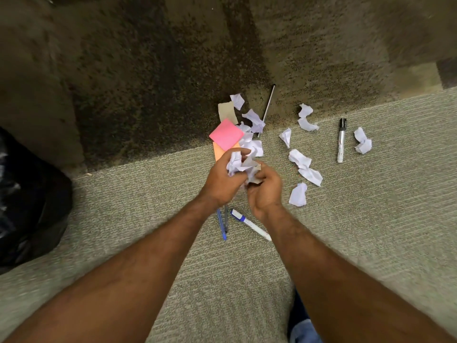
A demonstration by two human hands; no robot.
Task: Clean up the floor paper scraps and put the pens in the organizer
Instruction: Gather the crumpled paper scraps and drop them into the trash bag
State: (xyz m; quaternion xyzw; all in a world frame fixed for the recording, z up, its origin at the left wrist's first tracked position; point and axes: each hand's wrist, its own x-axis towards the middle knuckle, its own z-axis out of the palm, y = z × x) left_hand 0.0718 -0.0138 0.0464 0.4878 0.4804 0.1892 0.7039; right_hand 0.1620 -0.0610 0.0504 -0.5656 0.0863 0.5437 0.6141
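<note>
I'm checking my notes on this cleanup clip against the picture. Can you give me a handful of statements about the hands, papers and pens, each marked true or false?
1. Both hands hold crumpled white paper between them. True: the left hand and right hand both close on it.
2. The pink sticky note is in the right hand's grip. False: it lies on the carpet beyond the hands.
3. A black-capped marker lies on the floor to the right of the scraps. True.
4. All the pens are picked up. False: the blue pen and the white pen lie below the hands.
5. A black bag sits at the left edge. True.
</note>
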